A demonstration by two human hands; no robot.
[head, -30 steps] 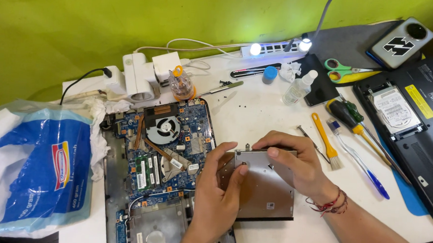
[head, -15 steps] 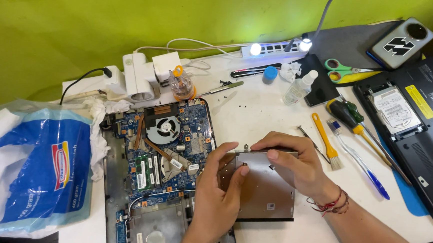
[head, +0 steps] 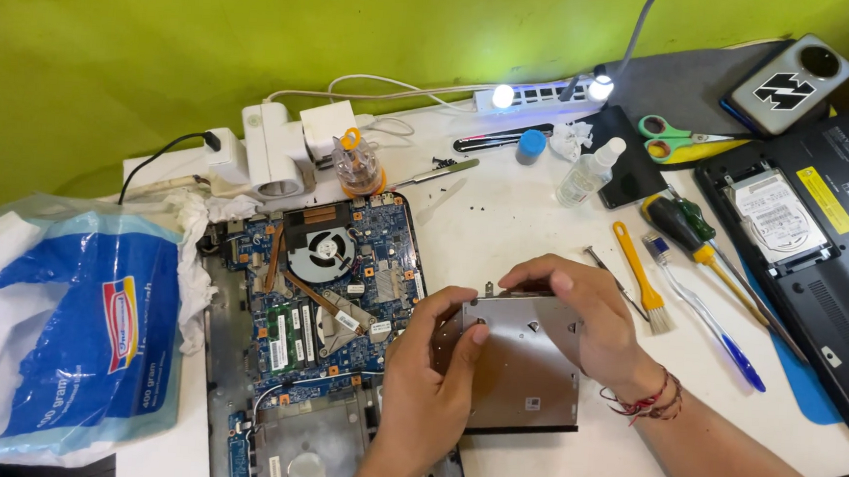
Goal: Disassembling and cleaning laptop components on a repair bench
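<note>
Both hands still grip the grey optical drive [head: 525, 367] on table [head: 544, 216]: left hand [head: 430, 391] fingers at near-left edge, right hand [head: 577, 312] fingers over far edge, barely shifted vs earlier

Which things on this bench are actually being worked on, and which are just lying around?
In hand: flat grey drive, gripped by left hand and right hand; opened laptop board beside it.
Lying about: scissors, spray bottle, yellow brush, screwdriver, blue-and-white bag.
</note>
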